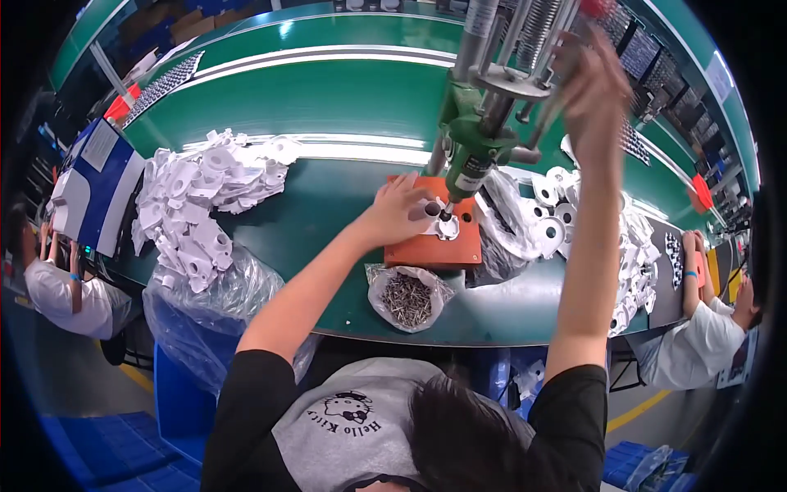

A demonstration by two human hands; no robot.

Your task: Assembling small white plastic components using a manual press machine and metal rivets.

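Observation:
My left hand (pixel 395 215) lies over an orange block (pixel 426 254), its thumb and fingers closed around the edge of a white plastic part (pixel 447 228). The tip of a green bench press (pixel 473 156) comes down onto that part. High on the right, my right hand (pixel 596 94) is raised beside the press, close to a red knob (pixel 596 8). Motion smears its fingers, so their grip does not show. In front of the block sits a clear plastic bag (pixel 379 289) filled with small metal pins or screws (pixel 405 300).
Heaped white plastic parts (pixel 193 205) cover the bench at left, with more parts (pixel 551 234) and crumpled plastic bags (pixel 504 238) right of the press. A blue-and-white machine (pixel 94 189) stands far left. Co-workers sit at left (pixel 70 295) and right (pixel 697 344). A blue bin (pixel 176 394) is below.

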